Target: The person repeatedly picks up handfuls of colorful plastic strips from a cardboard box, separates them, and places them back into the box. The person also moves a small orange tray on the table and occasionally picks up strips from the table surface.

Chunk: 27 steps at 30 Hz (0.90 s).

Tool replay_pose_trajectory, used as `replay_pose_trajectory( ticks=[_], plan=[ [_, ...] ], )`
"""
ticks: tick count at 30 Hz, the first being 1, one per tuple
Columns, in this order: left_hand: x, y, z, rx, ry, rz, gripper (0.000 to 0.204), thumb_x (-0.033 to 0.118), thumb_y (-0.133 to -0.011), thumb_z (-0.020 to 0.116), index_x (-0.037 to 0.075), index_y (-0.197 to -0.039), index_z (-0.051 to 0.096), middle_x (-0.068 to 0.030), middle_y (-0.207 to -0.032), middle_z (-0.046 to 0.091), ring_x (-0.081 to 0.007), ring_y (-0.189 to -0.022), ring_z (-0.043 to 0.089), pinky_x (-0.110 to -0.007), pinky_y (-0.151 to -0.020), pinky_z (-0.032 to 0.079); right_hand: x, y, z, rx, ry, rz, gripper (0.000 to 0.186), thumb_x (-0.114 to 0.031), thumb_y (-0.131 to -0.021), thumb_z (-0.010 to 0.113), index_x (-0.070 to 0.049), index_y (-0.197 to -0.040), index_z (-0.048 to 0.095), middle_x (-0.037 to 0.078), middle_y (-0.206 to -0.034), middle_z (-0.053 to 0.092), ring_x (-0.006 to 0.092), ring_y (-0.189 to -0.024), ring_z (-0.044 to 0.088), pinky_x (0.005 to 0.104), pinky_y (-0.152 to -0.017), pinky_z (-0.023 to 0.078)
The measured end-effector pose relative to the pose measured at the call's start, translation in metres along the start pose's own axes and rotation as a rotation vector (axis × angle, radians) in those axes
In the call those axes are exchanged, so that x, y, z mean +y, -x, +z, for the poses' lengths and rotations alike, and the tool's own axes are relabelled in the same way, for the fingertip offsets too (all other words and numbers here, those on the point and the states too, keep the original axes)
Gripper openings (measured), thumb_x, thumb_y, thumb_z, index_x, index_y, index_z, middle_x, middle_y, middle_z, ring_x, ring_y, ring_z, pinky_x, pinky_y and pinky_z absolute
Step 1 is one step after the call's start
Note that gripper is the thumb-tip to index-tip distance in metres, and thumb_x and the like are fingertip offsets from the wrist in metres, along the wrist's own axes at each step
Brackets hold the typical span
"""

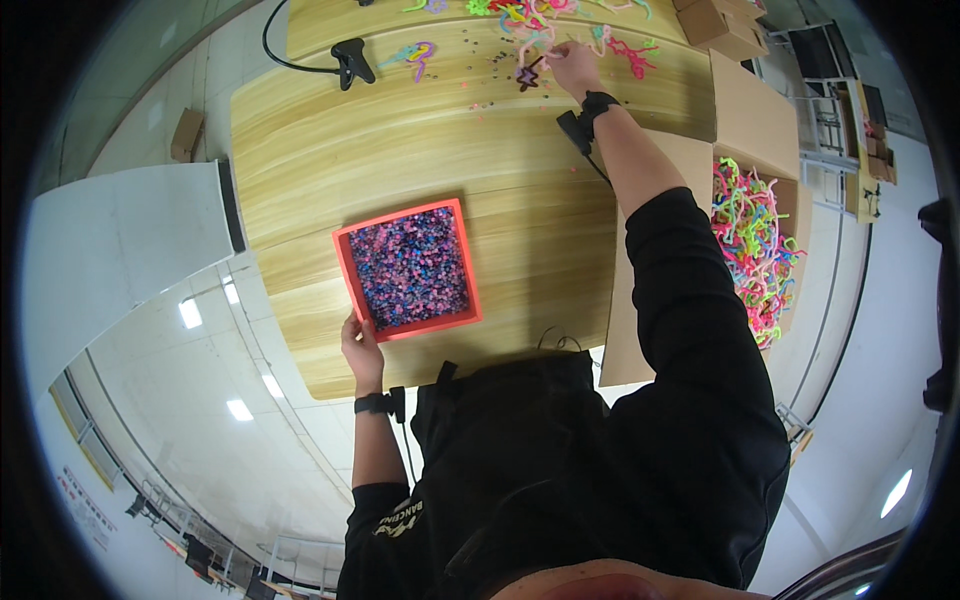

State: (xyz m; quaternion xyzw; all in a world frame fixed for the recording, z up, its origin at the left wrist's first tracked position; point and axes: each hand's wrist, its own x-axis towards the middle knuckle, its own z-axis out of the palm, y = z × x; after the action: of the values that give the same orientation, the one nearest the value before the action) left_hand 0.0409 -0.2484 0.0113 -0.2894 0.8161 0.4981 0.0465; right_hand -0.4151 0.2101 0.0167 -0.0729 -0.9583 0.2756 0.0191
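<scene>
A square red tray [472,262] full of small blue, purple and pink beads lies at the middle of the table. My left hand [362,350] grips its near left corner, with the thumb at the rim. Far forward, my right hand [577,70] is stretched out to the back of the table. Its fingers are pinched together at the edge of a pile of colourful bendy strands [522,14]; what they hold is too small to make out. Just left of those fingertips lies a dark zigzag strand [527,76], and a pink one [636,58] lies to their right.
Loose beads [480,105] are scattered over the far part of the wooden table [300,200]. An open cardboard box [672,150] filled with tangled strands [750,240] stands at the right. A black clip on a flexible arm [352,63] sits at the far left, near a purple-and-blue strand [421,58].
</scene>
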Motion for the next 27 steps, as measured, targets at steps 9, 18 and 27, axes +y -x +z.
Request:
replay_pose_trajectory(
  ticks=[9,18,27],
  plan=[
    [0.000,-0.002,-0.002,-0.040,0.054,-0.039,0.031,0.006,-0.098,0.056,-0.004,-0.127,0.058,-0.0107,-0.106,0.067,-0.0161,-0.092,0.063,-0.030,-0.077,0.053,0.027,0.003,0.054,-0.268,0.226,-0.025,0.048,-0.040,-0.098,0.051,0.007,-0.106,0.055,0.022,-0.088,0.068,0.0359,-0.082,0.067,0.0455,-0.069,0.054],
    [0.009,-0.005,-0.005,-0.090,0.079,-0.038,0.032,0.006,-0.097,0.057,-0.003,-0.128,0.059,-0.0101,-0.106,0.068,-0.0151,-0.090,0.063,-0.029,-0.079,0.053,0.006,0.001,0.039,-0.311,0.271,0.002,0.037,-0.031,-0.095,0.054,0.004,-0.105,0.060,0.024,-0.094,0.068,0.0384,-0.087,0.067,0.0446,-0.073,0.054],
    [-0.003,-0.007,-0.008,-0.109,0.094,0.046,0.031,0.007,-0.096,0.058,-0.003,-0.126,0.060,-0.0105,-0.105,0.069,-0.0161,-0.090,0.064,-0.030,-0.082,0.051,-0.045,0.032,-0.064,0.119,-0.401,0.007,0.036,-0.032,-0.090,0.064,0.001,-0.104,0.062,0.017,-0.089,0.068,0.0213,-0.075,0.065,0.0358,-0.066,0.050]
  ],
)
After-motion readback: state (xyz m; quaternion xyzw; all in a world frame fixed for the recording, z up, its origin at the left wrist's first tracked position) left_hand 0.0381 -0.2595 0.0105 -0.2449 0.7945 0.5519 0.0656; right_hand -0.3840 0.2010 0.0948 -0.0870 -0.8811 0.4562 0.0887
